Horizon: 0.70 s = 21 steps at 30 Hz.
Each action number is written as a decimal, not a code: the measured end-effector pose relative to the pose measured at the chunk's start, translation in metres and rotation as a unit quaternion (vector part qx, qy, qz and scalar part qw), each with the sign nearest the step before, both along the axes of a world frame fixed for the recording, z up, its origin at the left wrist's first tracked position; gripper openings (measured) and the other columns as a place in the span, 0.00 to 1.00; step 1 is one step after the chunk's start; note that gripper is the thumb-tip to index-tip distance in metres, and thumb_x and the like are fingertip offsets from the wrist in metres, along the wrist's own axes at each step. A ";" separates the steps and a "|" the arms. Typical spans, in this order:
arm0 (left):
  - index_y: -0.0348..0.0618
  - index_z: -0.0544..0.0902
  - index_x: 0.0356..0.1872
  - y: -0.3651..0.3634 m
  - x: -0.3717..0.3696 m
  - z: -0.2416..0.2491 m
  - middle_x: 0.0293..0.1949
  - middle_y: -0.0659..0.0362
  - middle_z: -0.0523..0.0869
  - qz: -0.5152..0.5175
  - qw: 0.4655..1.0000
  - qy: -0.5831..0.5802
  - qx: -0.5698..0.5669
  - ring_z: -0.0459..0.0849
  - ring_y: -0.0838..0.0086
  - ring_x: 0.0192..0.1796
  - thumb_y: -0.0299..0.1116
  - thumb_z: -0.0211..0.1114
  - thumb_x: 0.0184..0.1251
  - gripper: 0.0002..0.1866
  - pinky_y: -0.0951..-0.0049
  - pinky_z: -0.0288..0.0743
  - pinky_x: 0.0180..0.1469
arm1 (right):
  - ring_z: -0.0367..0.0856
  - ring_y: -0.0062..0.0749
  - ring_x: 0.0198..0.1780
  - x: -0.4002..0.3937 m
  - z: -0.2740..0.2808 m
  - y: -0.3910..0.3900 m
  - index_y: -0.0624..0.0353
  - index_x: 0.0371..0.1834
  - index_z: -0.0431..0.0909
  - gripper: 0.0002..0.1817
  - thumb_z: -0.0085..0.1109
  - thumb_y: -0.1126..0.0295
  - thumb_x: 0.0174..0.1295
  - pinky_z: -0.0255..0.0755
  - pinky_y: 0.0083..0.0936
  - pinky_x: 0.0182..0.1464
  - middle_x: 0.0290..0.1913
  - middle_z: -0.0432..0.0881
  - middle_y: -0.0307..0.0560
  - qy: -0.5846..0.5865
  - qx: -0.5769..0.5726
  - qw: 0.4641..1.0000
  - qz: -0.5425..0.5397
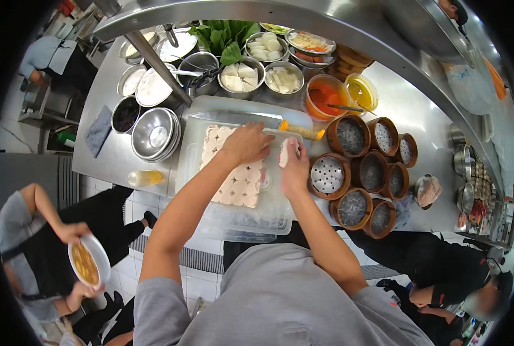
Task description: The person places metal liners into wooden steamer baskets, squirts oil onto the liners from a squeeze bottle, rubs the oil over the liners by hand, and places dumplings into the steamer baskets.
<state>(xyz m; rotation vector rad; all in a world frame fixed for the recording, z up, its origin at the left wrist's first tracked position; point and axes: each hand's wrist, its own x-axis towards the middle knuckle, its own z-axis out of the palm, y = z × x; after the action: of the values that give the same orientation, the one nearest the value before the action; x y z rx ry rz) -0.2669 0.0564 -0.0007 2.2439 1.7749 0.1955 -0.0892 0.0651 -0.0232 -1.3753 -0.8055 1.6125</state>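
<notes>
My left hand (pixel 248 143) reaches over a pale beige, dimpled sheet (pixel 234 187) that looks like an egg tray, its fingers stretched toward the right and partly apart. In my right hand (pixel 295 170) is a small white, dough-like piece (pixel 284 154), pinched between thumb and fingers. Both hands are over a translucent plastic board (pixel 277 202) that bears the dimpled sheet. Behind them lies a long knife with a yellow handle (pixel 303 131), its blade pointing left.
Round bamboo steamers (pixel 328 175) with perforated liners crowd the right side. Tubs of red sauce (pixel 326 95) and yellow liquid (pixel 362 93) stand behind them. Steel bowls (pixel 153 135) and a bottle (pixel 145 177) are at left. Another person holds a white bowl (pixel 89 262).
</notes>
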 end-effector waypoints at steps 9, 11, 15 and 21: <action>0.34 0.82 0.57 -0.013 0.074 0.019 0.38 0.60 0.85 0.201 0.773 -0.556 -0.229 0.80 0.79 0.37 0.55 0.60 0.79 0.28 0.77 0.77 0.41 | 0.80 0.23 0.42 0.063 0.046 0.034 0.60 0.57 0.80 0.19 0.48 0.56 0.83 0.75 0.24 0.47 0.43 0.82 0.42 -0.272 0.435 0.825 0.239; 0.32 0.81 0.59 -0.014 0.091 0.019 0.37 0.60 0.86 0.220 0.733 -0.620 -0.171 0.82 0.79 0.36 0.44 0.67 0.77 0.24 0.77 0.78 0.42 | 0.82 0.29 0.42 0.066 0.062 0.031 0.65 0.50 0.81 0.16 0.51 0.61 0.81 0.76 0.29 0.48 0.38 0.83 0.47 -0.193 0.336 0.909 0.152; 0.32 0.78 0.64 -0.019 0.130 0.033 0.44 0.57 0.88 0.239 0.711 -0.651 -0.111 0.85 0.78 0.45 0.38 0.70 0.75 0.25 0.75 0.81 0.50 | 0.78 0.24 0.37 0.090 0.048 0.036 0.64 0.41 0.80 0.24 0.47 0.54 0.83 0.73 0.27 0.42 0.33 0.81 0.43 -0.171 0.206 0.956 0.124; 0.32 0.77 0.66 -0.012 0.158 0.046 0.56 0.54 0.86 0.169 0.725 -0.658 -0.110 0.84 0.76 0.56 0.30 0.73 0.70 0.26 0.74 0.79 0.59 | 0.78 0.37 0.29 0.127 0.062 0.043 0.66 0.32 0.79 0.23 0.51 0.57 0.81 0.71 0.33 0.37 0.27 0.81 0.52 -0.238 0.279 0.925 0.096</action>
<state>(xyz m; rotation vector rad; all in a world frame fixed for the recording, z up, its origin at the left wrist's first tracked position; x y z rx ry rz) -0.1090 0.0448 0.0457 0.9330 1.1546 1.2051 0.0376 0.1081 0.0385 -1.2946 -1.5913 1.0492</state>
